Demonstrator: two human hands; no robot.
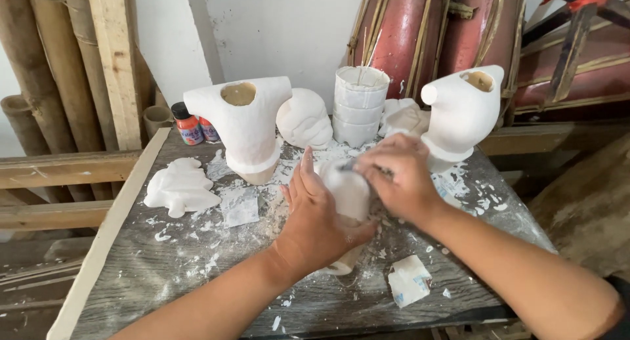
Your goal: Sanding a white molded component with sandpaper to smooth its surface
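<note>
Head view: both hands meet on 1 white plaster cast (pixel 348 192) standing near the middle of a grey board (pixel 170 268) dusted with white flakes. The left hand (pixel 315 212) wraps the cast's near side, fingers together and pressed flat on it, thumb hooked round the front. The right hand (pixel 397 176) covers the top, fingers curled and closed on something small against the cast; what it is cannot be told. The cast's foot rests on the board.

Behind it stand 2 larger casts (pixel 246 127) (pixel 462 110) with open tops, a rounded piece (pixel 303 119) and a stacked white mould (pixel 359 104). A flat cast (pixel 180 188) lies at the left, 2 paint bottles (pixel 189 125) at the back, a folded scrap (pixel 408 279) near the front edge.

The cast looks stiff, chalky and brittle, probably hollow and fairly light; its dusty skin would likely slip. A broad grip round the body seems safest, away from thin rims.
</note>
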